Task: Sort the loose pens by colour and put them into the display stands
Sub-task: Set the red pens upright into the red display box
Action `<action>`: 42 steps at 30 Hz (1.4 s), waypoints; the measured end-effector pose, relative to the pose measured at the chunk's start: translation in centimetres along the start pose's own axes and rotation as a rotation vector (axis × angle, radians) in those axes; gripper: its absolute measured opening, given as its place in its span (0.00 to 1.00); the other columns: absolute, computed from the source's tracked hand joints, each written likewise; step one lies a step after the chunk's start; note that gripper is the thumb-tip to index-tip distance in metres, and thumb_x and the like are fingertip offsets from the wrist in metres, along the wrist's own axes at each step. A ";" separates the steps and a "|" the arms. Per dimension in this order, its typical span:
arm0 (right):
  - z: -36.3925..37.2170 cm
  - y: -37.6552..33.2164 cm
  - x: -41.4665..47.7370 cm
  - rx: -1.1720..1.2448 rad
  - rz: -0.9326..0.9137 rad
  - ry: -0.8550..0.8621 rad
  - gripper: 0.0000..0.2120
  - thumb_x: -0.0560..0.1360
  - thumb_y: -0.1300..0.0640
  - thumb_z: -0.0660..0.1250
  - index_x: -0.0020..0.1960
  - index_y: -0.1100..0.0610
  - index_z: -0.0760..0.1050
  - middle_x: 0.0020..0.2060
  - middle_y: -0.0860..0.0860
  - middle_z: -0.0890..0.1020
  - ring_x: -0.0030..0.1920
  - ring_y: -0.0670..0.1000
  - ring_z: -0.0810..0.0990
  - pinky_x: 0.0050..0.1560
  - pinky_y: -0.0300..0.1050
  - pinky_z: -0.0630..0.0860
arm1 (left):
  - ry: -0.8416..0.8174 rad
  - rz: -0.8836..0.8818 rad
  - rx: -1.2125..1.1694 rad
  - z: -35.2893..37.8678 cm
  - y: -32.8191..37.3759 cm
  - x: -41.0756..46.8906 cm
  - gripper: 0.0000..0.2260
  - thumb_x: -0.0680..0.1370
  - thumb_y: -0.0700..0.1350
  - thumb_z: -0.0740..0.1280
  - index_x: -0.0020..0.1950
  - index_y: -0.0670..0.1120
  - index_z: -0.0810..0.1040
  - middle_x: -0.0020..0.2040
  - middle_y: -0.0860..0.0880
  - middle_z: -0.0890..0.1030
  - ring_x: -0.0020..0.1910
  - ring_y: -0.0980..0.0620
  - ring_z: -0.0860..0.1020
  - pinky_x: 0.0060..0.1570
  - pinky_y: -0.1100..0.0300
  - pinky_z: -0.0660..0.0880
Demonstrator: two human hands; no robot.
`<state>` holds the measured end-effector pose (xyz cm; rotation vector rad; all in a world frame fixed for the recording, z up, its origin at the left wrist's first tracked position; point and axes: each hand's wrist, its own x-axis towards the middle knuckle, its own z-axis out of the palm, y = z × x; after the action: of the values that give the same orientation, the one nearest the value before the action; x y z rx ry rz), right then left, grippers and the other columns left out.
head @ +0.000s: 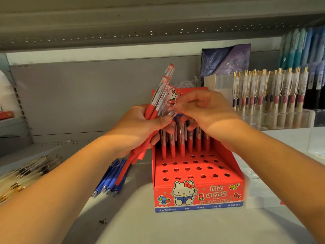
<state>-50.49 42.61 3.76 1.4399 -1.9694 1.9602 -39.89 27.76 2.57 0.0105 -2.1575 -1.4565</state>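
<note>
While only the back row of the red display stand (198, 196) is holding pens, the left hand (140, 127) is gripping a bundle of red pens (158, 97) above it, the fingers (186, 106) of the right hand (205, 111) are pinching one, and blue pens (110, 180) are lying loose at the shelf's (140, 226) front edge.

The front rows of holes in my red display stand (193, 170) lie open to reach; red pens (182, 147) crowd its back row.
</note>
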 end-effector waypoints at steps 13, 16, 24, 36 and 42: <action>0.2 -0.9 -0.2 0.352 0.089 0.069 0.09 0.77 0.71 0.64 0.45 0.58 0.72 0.28 0.50 0.81 0.28 0.48 0.82 0.35 0.44 0.83 | 0.025 -0.021 -0.062 -0.1 0.2 0.1 0.06 0.79 0.44 0.67 0.46 0.42 0.77 0.39 0.39 0.84 0.20 0.49 0.73 0.19 0.62 0.68; -0.4 -1.5 0.3 0.380 0.058 0.187 0.09 0.79 0.71 0.61 0.46 0.58 0.71 0.31 0.52 0.81 0.29 0.48 0.82 0.35 0.46 0.83 | 0.080 -0.026 -0.011 -0.2 0.1 0.1 0.05 0.80 0.42 0.66 0.46 0.41 0.77 0.38 0.40 0.84 0.20 0.48 0.74 0.18 0.61 0.69; -1.6 -0.2 1.4 -0.113 -0.025 0.265 0.17 0.80 0.69 0.58 0.43 0.48 0.72 0.35 0.45 0.76 0.43 0.56 0.83 0.45 0.61 0.81 | 0.076 -0.029 -0.006 -0.1 0.2 0.1 0.03 0.80 0.42 0.66 0.50 0.43 0.75 0.38 0.43 0.85 0.20 0.50 0.71 0.19 0.62 0.68; -1.3 0.2 1.1 -0.299 -0.027 0.164 0.15 0.79 0.69 0.58 0.45 0.50 0.72 0.39 0.47 0.75 0.45 0.53 0.78 0.52 0.59 0.79 | 0.065 -0.037 -0.018 0.2 0.5 -0.1 0.04 0.80 0.41 0.66 0.51 0.41 0.75 0.38 0.43 0.84 0.20 0.50 0.69 0.19 0.62 0.68; -1.3 0.3 0.8 -0.350 0.005 0.116 0.15 0.75 0.66 0.64 0.39 0.46 0.74 0.36 0.48 0.79 0.42 0.55 0.82 0.48 0.59 0.81 | 0.027 -0.083 -0.027 0.1 0.4 -0.1 0.05 0.80 0.42 0.66 0.51 0.41 0.75 0.41 0.41 0.85 0.20 0.50 0.71 0.18 0.62 0.68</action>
<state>-51.82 43.14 4.29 1.2086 -2.1275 1.5558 -39.75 28.06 2.85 0.1098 -2.1381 -1.5232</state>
